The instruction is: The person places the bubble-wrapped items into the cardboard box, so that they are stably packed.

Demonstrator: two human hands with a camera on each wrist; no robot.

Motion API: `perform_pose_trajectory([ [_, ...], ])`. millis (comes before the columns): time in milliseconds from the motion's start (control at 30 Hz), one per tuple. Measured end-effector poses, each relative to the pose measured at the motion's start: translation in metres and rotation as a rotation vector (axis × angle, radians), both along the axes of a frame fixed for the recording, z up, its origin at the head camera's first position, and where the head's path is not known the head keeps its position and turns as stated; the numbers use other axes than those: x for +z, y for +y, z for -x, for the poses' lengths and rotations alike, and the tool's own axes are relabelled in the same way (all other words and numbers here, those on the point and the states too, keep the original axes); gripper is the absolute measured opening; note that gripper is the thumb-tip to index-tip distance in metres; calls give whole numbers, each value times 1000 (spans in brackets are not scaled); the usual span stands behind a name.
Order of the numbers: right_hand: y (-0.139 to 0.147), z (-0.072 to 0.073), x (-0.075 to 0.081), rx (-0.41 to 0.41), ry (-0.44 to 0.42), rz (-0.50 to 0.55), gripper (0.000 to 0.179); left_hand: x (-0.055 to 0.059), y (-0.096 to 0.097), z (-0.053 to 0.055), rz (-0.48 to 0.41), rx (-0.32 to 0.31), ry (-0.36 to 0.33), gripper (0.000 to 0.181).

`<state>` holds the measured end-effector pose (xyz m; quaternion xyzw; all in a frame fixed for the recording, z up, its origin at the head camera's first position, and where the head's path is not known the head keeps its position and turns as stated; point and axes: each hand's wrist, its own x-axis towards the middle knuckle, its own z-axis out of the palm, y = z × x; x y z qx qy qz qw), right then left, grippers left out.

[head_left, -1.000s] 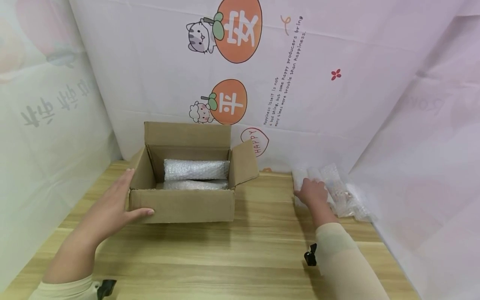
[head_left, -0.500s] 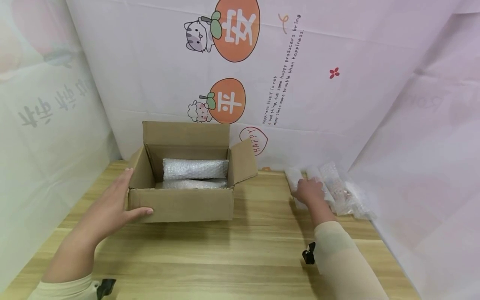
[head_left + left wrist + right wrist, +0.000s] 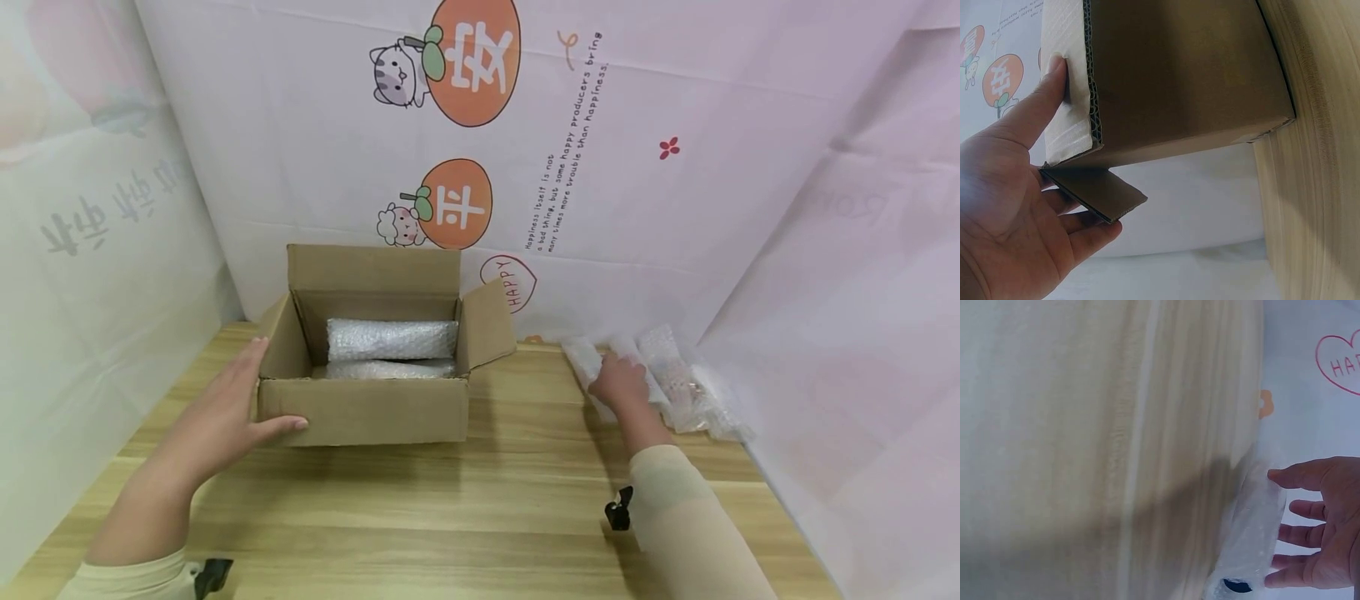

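Observation:
An open cardboard box stands on the left of the table, with bubble-wrapped rolls lying inside. My left hand holds its near left corner. In the left wrist view the thumb lies on the front flap, and the fingers sit behind the small side flap. At the right, my right hand is over a row of bubble-wrapped packages. Its thumb and fingertips touch the side of the leftmost package, which has a dark opening at its near end. The fingers are spread and loosely bent.
More wrapped packages lie right of my right hand, against the wall cover. White printed sheets enclose the wooden table at the back and sides. The box's right flap sticks outward.
The leftmost package has tilted, its far end swinging left, away from its neighbour. My right hand has shifted slightly left. The left hand and the box stay in place.

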<state>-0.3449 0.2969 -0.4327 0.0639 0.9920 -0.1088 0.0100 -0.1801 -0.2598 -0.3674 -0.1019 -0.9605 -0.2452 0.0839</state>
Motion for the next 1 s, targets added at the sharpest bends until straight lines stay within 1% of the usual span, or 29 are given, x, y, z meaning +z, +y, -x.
perform_pose_trajectory([
  [133, 0, -2, 11, 55, -29, 48, 60, -1, -1, 0, -1, -3, -3, 126],
  [267, -1, -5, 23, 88, -79, 107, 61, -1, -1, 0, 0, -5, -3, 127],
  [367, -3, -6, 29, 105, -88, 120, 62, -1, -1, 0, 1, 0, -2, 127],
  [467, -4, -7, 35, 128, -88, 152, 61, -1, -1, 0, 1, 2, -2, 126],
  [600, -7, -7, 44, 169, -71, 218, 60, -1, -1, 0, 0, 2, -6, 126],
  [767, -12, -7, 60, 199, -58, 279, 62, -1, -1, 1, -3, -1, 4, 126],
  [900, -17, -9, 74, 209, -53, 296, 62, -2, -1, 2, -3, -10, 10, 126],
  [1000, -22, -11, 86, 221, -33, 291, 61, -2, -1, 2, -3, -15, 8, 126],
])
